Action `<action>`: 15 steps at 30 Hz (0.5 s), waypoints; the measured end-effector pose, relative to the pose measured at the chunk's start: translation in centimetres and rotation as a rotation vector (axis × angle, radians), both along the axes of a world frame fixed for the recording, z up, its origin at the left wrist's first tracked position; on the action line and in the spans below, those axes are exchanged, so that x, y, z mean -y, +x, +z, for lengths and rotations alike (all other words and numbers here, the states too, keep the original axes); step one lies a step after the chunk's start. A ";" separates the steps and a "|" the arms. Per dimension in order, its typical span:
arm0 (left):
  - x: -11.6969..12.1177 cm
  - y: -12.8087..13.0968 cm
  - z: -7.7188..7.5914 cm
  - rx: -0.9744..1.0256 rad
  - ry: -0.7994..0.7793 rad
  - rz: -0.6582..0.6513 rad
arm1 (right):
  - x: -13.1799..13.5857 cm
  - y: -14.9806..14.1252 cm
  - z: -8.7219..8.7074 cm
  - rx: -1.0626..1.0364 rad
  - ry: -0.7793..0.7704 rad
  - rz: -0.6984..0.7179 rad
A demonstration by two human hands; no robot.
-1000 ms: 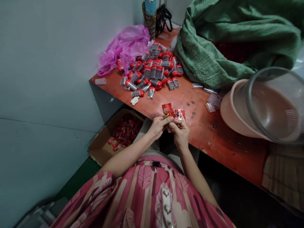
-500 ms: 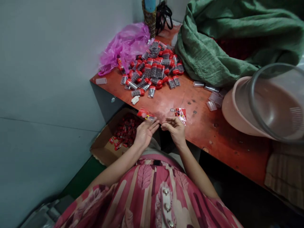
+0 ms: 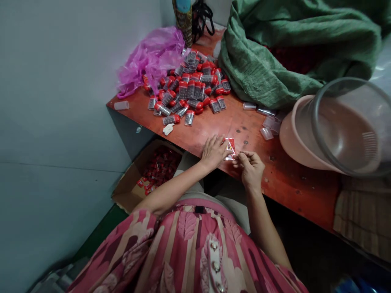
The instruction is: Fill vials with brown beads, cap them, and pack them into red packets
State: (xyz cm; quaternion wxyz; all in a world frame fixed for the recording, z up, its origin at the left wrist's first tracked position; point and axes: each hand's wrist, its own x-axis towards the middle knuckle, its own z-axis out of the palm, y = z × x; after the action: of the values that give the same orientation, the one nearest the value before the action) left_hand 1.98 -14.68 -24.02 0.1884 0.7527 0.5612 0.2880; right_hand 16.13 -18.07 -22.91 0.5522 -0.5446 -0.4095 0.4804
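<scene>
Closest to us is our pink patterned top, and past it, below the table edge on our left, a cardboard box holds many small red packets.

At the near edge of the red table we have a flat, squarish red packet. It lies on the tabletop between our hands, its film shiny with white glare, with a small yellow mark and pale print on the red; the print is too small for us to read. Our left hand is spread palm down, fingers apart, its fingertips over the packet's left side. Our right hand is by the lower right corner, thumb and fingertips drawn close together; we cannot tell whether they pinch anything.

Farther in, we see a crumpled white scrap, a few clear tubes lying loose, and a pink basin with a clear, grey-rimmed bowl tilted in it. Beyond lies a heap of red-capped containers with dark contents, between a thin purple bag and a big green sack. At the back are black cords.
</scene>
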 end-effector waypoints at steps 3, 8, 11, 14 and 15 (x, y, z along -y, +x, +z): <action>-1.1 0.8 -0.9 -0.207 0.036 0.008 | 0.1 0.5 -0.1 0.034 -0.012 0.001; -0.9 0.7 -1.9 -0.195 0.110 0.008 | -1.0 0.7 -0.5 0.135 0.012 -0.068; -0.6 0.6 -1.7 -0.102 0.168 0.014 | -2.3 0.3 -0.7 0.167 0.042 -0.042; -0.1 0.2 -0.9 0.071 0.180 0.011 | -3.5 -0.4 -0.4 0.114 0.040 0.042; 0.1 -0.1 -0.5 0.165 0.157 0.028 | -3.8 -0.7 -0.2 0.073 0.034 0.057</action>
State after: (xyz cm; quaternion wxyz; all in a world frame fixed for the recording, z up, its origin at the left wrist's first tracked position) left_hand 1.92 -14.79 -24.53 0.1702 0.7310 0.5300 0.3946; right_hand 15.43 -14.27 -23.13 0.5322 -0.5404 -0.4528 0.4687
